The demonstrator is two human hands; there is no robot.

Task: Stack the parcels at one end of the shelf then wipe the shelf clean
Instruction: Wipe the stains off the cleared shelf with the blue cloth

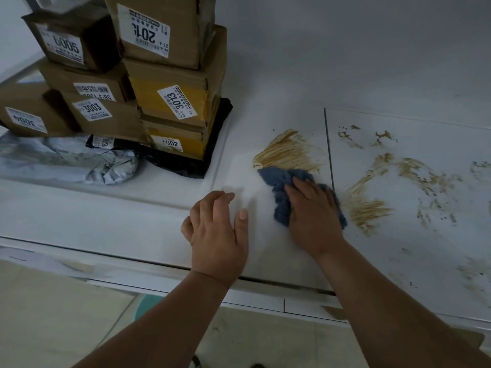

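**Cloth on the smears, parcels piled at the left end**

The right hand (313, 211) is pressing down on a crumpled blue cloth (281, 187), its fingers lying fairly flat across the top of it and the palm covering the near half, so the cloth is bunching out to the left and a little behind the knuckles. The left hand (216, 235) is hovering just beside it, over the bare white shelf (159, 208), holding nothing, with the fingers loosely curled and the thumb sticking forward; I cannot tell whether it is touching the surface.

The cloth is sitting at the near edge of a streaky tan smear (288, 151), just left of the dark seam (329, 152) running across the shelf. A second combed-looking patch (368, 212) is showing right beside the right hand's outer edge, and more brown streaks and specks (422, 176) are spreading well off to the right past the seam.

Over at the left end, the cardboard parcels (170, 102) are standing stacked several high, each wearing a white numbered label. The right-hand column is resting on a flat black bag (212, 144), and a crumpled grey mailer (79, 163) is lying under the left-hand boxes, poking out toward the front of the shelf
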